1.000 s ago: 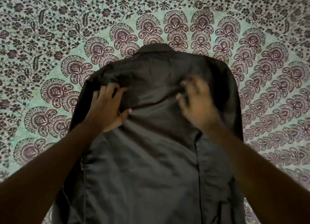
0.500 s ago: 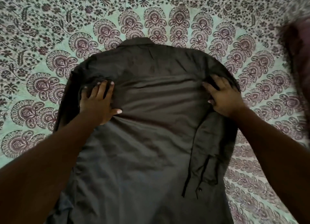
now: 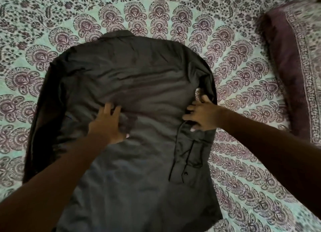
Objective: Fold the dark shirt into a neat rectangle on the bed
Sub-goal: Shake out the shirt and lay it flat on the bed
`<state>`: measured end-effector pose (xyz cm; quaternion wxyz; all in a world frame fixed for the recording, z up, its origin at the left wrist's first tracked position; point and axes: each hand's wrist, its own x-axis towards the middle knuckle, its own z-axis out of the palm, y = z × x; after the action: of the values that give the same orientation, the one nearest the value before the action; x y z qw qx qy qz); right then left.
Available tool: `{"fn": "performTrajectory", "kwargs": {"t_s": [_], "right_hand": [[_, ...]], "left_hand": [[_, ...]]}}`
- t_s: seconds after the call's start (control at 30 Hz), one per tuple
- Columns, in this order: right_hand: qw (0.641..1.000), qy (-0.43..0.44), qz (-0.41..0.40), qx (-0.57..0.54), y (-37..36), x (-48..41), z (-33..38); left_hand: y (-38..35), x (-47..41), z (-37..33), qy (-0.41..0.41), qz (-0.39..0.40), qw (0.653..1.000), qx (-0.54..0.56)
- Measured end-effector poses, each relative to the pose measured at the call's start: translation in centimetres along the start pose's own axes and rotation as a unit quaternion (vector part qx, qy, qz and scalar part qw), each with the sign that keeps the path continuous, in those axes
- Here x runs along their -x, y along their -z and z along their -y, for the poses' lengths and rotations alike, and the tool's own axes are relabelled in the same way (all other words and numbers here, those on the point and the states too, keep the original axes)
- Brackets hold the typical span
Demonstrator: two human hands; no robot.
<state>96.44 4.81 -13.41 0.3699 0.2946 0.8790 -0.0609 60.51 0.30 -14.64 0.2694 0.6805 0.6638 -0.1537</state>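
The dark shirt (image 3: 132,85) lies back-up on the bed, collar at the far end, hem toward me. Its right sleeve is folded in along the right side, with the buttoned cuff (image 3: 186,169) lying on the lower right of the body. The left sleeve runs down the shirt's left edge. My left hand (image 3: 107,125) rests flat on the middle of the back, fingers spread. My right hand (image 3: 201,117) sits at the right edge over the folded sleeve, fingers curled on the fabric; whether it pinches the cloth is unclear.
A patterned mint and maroon bedsheet (image 3: 243,66) covers the bed all around the shirt. A maroon patterned pillow (image 3: 295,61) lies at the far right.
My left hand has slid from the shirt's left side toward the middle of the back. My right hand stays at the right edge. The view has shifted, bringing the pillow into sight.
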Motion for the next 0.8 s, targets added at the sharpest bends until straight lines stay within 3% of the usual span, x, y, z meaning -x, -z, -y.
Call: {"fn": "performTrajectory", "kwargs": {"t_s": [0.17, 0.23, 0.3, 0.37, 0.47, 0.53, 0.67, 0.8], "right_hand": [[0.978, -0.091, 0.186, -0.026, 1.5, 4.2, -2.6], [0.968, -0.140, 0.201, -0.051, 1.8, 6.1, -3.1], [0.974, -0.171, 0.132, -0.065, 1.6, 7.1, -2.3], [0.978, -0.188, 0.035, -0.088, 1.1, 7.0, 0.8], [0.968, -0.169, -0.118, -0.145, 0.5, 4.9, 8.6], [0.947, -0.131, -0.193, -0.219, -1.0, 2.9, 14.2], [0.953, -0.098, -0.180, -0.223, -5.6, 1.9, 20.6], [0.936, -0.235, -0.152, -0.215, -9.4, 6.5, 21.1]], "left_hand": [[-0.7, 0.4, -1.5, 0.036, 0.009, 0.997, -0.062], [-0.7, 0.6, -1.8, 0.044, 0.019, 0.997, -0.057], [-1.0, 1.5, -2.2, 0.046, 0.005, 0.998, -0.047], [-2.2, 3.5, -2.8, 0.036, -0.069, 0.997, -0.026], [-5.4, 7.5, -3.3, 0.065, -0.160, 0.984, 0.039], [-8.3, 10.2, -2.9, 0.098, -0.178, 0.977, 0.060], [-14.3, 15.0, 0.5, 0.164, -0.128, 0.974, 0.089], [-17.1, 18.9, 3.7, 0.134, -0.113, 0.982, 0.064]]}}
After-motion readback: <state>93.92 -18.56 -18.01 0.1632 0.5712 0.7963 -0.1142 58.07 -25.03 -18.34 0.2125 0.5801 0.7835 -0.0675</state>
